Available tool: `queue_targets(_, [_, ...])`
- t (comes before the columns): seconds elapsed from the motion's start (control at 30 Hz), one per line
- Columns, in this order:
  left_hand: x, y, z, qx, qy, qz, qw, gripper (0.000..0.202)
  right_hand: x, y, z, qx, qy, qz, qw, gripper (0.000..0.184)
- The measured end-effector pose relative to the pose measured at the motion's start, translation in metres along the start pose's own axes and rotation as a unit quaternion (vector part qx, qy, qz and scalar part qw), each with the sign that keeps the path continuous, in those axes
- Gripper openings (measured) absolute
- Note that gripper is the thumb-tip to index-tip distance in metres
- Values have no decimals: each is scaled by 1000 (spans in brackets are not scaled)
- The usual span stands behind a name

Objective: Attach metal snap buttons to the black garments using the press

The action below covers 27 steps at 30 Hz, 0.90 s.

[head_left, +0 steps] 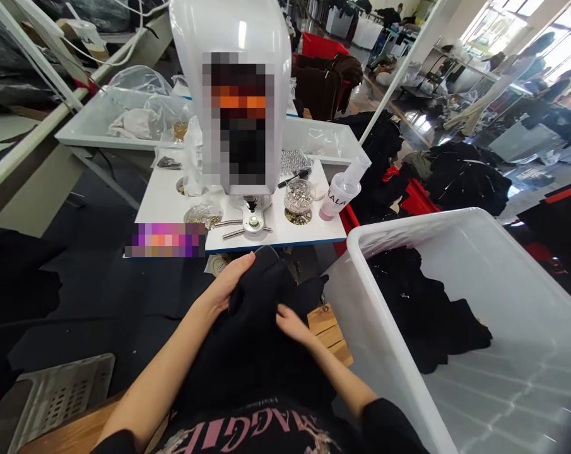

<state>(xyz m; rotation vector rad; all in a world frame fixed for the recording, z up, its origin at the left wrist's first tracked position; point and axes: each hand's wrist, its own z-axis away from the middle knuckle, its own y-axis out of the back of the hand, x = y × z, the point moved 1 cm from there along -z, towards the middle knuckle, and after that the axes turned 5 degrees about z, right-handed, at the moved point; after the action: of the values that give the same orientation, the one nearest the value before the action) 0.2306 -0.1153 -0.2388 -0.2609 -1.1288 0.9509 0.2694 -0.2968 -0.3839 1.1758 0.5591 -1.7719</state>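
A black garment [261,284] hangs between my hands, just in front of the table's near edge. My left hand [233,277] is closed on its upper left side, thumb toward the top. Lower on the right, my right hand [292,323] grips the cloth with curled fingers. Beyond the cloth stands a white machine [242,31], its small round die [253,224] above the table edge. A clear round tub of small metal pieces [299,197] sits to the right of the die, and a bag of brass-coloured pieces [203,214] lies to the left.
A large white bin [526,271] with black cloth pieces [422,309] stands at my right. On the white table [166,195] is a plastic cup [339,195]. Black fabric [138,296] spreads at the left, above a grey plastic crate [67,391]. A wooden stool [330,331] shows below.
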Motion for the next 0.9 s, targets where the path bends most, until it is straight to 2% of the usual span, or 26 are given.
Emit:
queue_targets(0.03, [1, 5, -1, -3, -9, -6, 1000, 35, -8, 23, 1, 57, 20, 67, 996, 37])
queue_targets(0.1, [3, 13, 0, -26, -30, -24, 999, 41, -31, 66, 4, 143, 83, 106, 981, 42])
queue_targets(0.13, [5, 15, 1, -47, -35, -41, 997, 43, -47, 82, 5, 158, 125, 104, 974, 45])
queue_targets(0.2, [8, 14, 5, -102, -33, -91, 990, 40, -83, 98, 6, 141, 221, 110, 959, 54])
queue_targets(0.27, [12, 8, 8, -155, -28, -157, 975, 36, -119, 96, 2, 73, 291, 122, 946, 60])
queue_targets(0.3, [14, 4, 9, -171, -29, -192, 966, 35, -133, 91, -1, 27, 306, 128, 943, 58])
queue_targets(0.37, [19, 2, 11, -166, -43, -258, 951, 34, -153, 78, -8, -46, 304, 132, 942, 42])
queue_targets(0.4, [21, 4, 11, -148, -61, -290, 944, 34, -158, 72, -10, -54, 296, 126, 945, 34])
queue_targets(0.43, [23, 9, 12, -131, -82, -322, 934, 34, -160, 68, -12, -40, 287, 112, 951, 30])
queue_targets(0.5, [24, 24, 14, -115, -109, -391, 907, 35, -158, 67, -13, 28, 265, 66, 962, 28])
queue_targets(0.57, [20, 44, 16, -111, -104, -450, 880, 33, -152, 72, -10, 81, 232, 28, 969, 27])
queue_targets(0.67, [11, 65, 20, -56, -95, -464, 879, 33, -149, 82, -1, 76, 196, 75, 975, 22])
queue_targets(0.77, [8, 58, 29, -12, -146, -471, 870, 33, -160, 82, 10, 78, 235, 209, 946, 26])
queue_targets(0.9, [15, 21, 45, -53, -236, -503, 830, 22, -183, 63, 24, 89, 346, 344, 868, 39])
